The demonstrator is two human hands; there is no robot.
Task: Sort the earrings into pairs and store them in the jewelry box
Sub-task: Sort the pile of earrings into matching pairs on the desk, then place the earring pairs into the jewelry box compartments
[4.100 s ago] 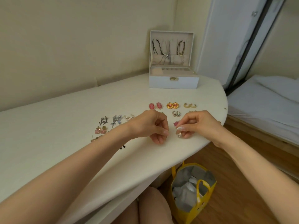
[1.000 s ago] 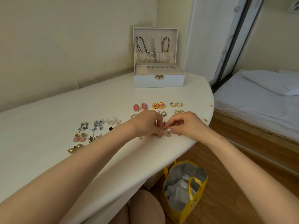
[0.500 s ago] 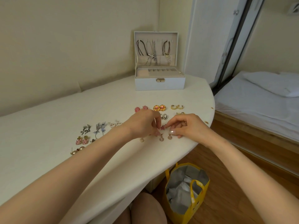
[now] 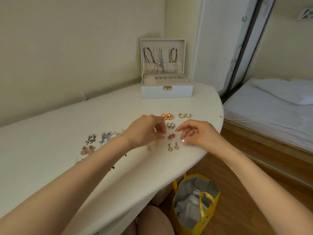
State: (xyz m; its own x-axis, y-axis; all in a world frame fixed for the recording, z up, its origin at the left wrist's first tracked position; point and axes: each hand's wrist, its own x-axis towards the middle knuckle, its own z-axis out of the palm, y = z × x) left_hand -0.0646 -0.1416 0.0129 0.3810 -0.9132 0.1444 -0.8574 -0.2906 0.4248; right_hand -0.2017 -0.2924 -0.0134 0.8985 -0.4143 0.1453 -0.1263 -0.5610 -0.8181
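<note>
My fingers (image 4: pixel 182 129) hung loosely curled, pinching nothing, left hand (image 4: pixel 145 131) and right hand (image 4: pixel 199 135) flanking the pink star earrings (image 4: pixel 171 136) on the bench (image 4: pixel 118 107). Pairing looked nearly done; next, pairs into the open jewelry box (image 4: pixel 166 92) behind.

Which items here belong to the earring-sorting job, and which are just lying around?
Job: jewelry box, pink star earrings, gold hoop earrings, drop earrings, strawberry earrings.
Lying about: yellow bag, bed, pillow, necklaces in the lid.

One jewelry box (image 4: pixel 166 92); one bag (image 4: pixel 209 217); two star earrings (image 4: pixel 171 136).
</note>
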